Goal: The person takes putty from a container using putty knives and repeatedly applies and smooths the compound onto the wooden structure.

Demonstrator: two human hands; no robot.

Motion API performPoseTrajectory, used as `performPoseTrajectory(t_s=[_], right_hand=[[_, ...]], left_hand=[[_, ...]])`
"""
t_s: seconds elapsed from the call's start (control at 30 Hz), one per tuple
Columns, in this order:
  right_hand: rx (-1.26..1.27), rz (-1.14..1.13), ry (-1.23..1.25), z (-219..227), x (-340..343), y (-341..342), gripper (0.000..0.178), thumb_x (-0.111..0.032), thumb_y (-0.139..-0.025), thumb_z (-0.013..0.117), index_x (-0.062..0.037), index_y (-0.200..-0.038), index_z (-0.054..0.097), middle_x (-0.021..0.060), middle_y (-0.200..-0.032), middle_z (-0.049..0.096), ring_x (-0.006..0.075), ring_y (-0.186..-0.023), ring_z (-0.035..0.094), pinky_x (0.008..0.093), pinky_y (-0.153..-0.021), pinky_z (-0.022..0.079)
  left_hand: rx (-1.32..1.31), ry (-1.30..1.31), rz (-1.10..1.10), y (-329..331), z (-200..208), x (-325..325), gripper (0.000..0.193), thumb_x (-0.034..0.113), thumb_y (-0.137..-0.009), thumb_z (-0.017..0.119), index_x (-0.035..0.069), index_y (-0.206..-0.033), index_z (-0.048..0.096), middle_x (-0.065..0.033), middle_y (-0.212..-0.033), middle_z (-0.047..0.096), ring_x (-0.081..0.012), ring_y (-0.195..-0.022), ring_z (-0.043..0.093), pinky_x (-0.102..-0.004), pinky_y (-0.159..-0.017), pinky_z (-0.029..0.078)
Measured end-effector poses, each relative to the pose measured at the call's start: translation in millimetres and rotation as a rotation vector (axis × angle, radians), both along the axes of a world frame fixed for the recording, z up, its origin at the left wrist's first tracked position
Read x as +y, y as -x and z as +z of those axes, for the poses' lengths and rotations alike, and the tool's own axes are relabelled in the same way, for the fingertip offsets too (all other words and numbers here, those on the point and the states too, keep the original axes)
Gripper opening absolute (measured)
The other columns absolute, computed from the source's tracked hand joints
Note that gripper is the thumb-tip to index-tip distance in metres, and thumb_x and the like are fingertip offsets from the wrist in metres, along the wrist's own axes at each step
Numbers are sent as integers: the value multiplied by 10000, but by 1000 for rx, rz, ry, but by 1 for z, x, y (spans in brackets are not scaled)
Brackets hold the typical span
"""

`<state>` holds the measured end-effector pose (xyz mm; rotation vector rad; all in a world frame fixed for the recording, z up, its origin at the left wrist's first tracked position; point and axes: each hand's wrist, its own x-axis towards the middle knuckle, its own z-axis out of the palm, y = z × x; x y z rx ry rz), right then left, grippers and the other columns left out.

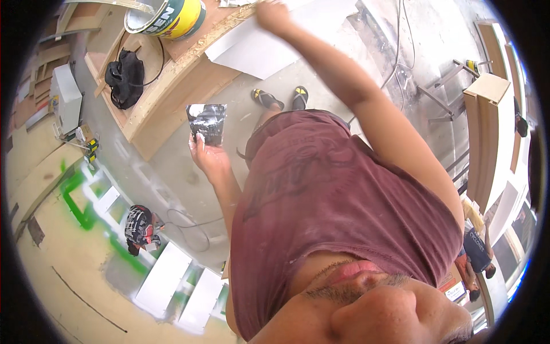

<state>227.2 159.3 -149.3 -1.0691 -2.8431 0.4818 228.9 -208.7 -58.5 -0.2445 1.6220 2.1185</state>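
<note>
My left hand point(209, 160) is closed around the lower edge of a dark, flat putty board point(207, 124) smeared with white paste. White smears also show on its fingers. My right arm reaches far forward, and my right hand point(274, 18) looks curled at the wooden edge strip point(215, 35) of a curved wooden piece. The right hand is somewhat blurred, and whatever lies in its fingers is hidden. Just beside that hand, a white sheet point(252, 54) sticks out from the curved piece.
A yellow and green bucket point(182, 20) and a black bag point(125, 79) rest on the woodwork. Cables point(396, 63) trail over the floor. One person point(140, 228) bends near white panels point(164, 279) at left; others point(477, 252) are at right, near a tall wooden cabinet point(487, 137).
</note>
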Motion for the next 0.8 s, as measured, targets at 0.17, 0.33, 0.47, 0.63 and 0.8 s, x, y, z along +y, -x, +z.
performPoseTrajectory(t_s=[0.17, 0.33, 0.47, 0.63, 0.8], right_hand=[[78, 218, 87, 62, -64, 15, 203, -151, -825, 526, -53, -920, 676, 155, -935, 702, 326, -827, 709, 497, -677, 540], [273, -358, -92, 22, 155, -99, 254, -163, -838, 508, -67, -997, 680, 146, -911, 703, 324, -789, 702, 483, -697, 543], [41, -385, 45, 44, 279, -162, 256, -158, -747, 596, -38, -941, 712, 195, -917, 703, 354, -795, 675, 443, -721, 522], [74, -330, 167, 33, 349, -229, 287, -207, -681, 649, -32, -892, 735, 197, -833, 700, 306, -752, 662, 416, -690, 506], [-28, -262, 41, 17, 345, -223, 258, -196, -676, 650, -18, -846, 727, 203, -829, 690, 305, -737, 656, 419, -680, 504]], left_hand=[[12, -83, 7, -2, 4, 8, 339, 122, -936, 536, 9, -1249, 471, -125, -1146, 576, -269, -1008, 596, -434, -837, 502], [6, -88, -33, -3, -5, 33, 365, 156, -914, 583, 31, -1237, 469, -121, -1160, 574, -268, -1035, 583, -436, -868, 480], [-25, -48, 128, 9, -1, -24, 357, 174, -918, 584, 40, -1231, 475, -105, -1157, 581, -245, -1025, 585, -420, -859, 485], [-108, -63, 109, 10, -11, -16, 334, 189, -931, 573, 49, -1223, 490, -93, -1154, 586, -230, -1007, 587, -404, -849, 487], [-83, -48, 78, 6, 5, -4, 298, 187, -940, 563, 48, -1196, 502, -98, -1146, 590, -233, -999, 592, -398, -831, 496]])
